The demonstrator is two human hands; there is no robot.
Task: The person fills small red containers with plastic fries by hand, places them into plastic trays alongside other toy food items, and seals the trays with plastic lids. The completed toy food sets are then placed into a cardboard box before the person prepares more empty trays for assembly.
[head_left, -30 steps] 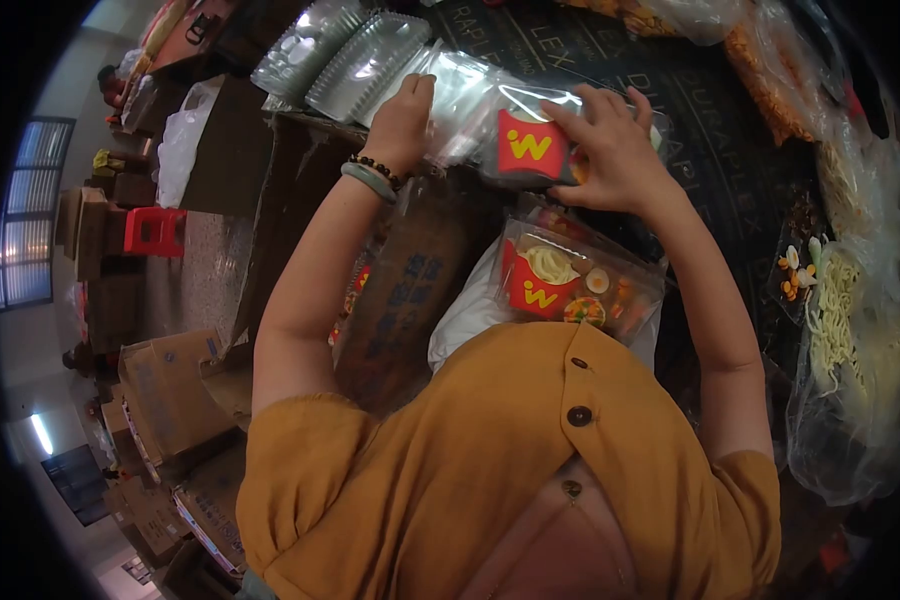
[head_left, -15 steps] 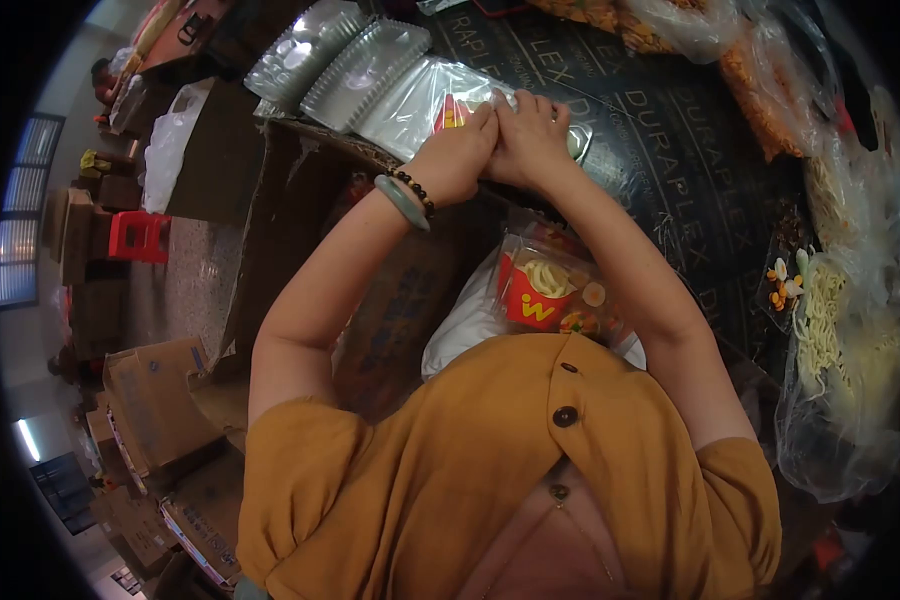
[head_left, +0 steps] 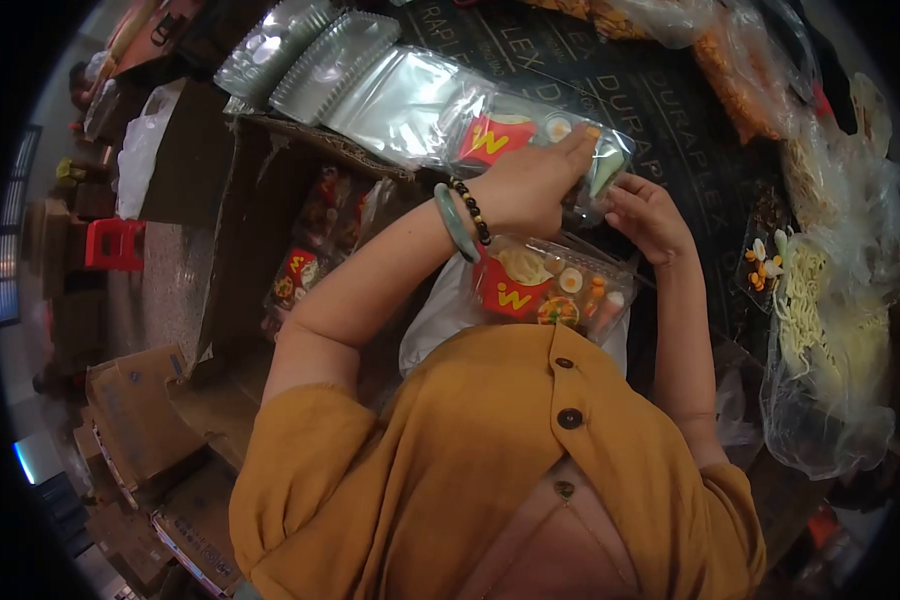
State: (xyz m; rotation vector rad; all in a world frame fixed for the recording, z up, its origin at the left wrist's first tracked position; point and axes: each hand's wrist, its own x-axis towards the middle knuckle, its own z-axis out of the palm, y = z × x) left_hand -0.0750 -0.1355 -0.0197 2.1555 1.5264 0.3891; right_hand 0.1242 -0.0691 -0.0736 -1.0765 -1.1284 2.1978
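A clear plastic pack (head_left: 495, 138) holds a red carton with a yellow mark, a halved egg and other small food-like pieces. My left hand (head_left: 535, 185), with a bead bracelet and a pale green bangle at the wrist, lies across the pack, fingers stretched out together; its thumb is hidden. At the pack's right end, the bent fingers and thumb of my right hand (head_left: 655, 215) pinch its edge. A similar clear pack (head_left: 515, 295), with a red carton of noodle-like strands and an egg half, rests on my lap.
Flat clear bags (head_left: 395, 105) and ridged clear trays (head_left: 335, 65) lie at the upper left. Below them, an open cardboard box (head_left: 240, 200) contains filled packs (head_left: 295, 275). At the right are bags of orange pieces (head_left: 735, 85) and pale noodle-like strands (head_left: 810, 310) on the dark printed surface (head_left: 660, 130).
My hands were together over the pack and have come apart. Both have moved right and nearer to me, the right hand further, and more of the pack shows.
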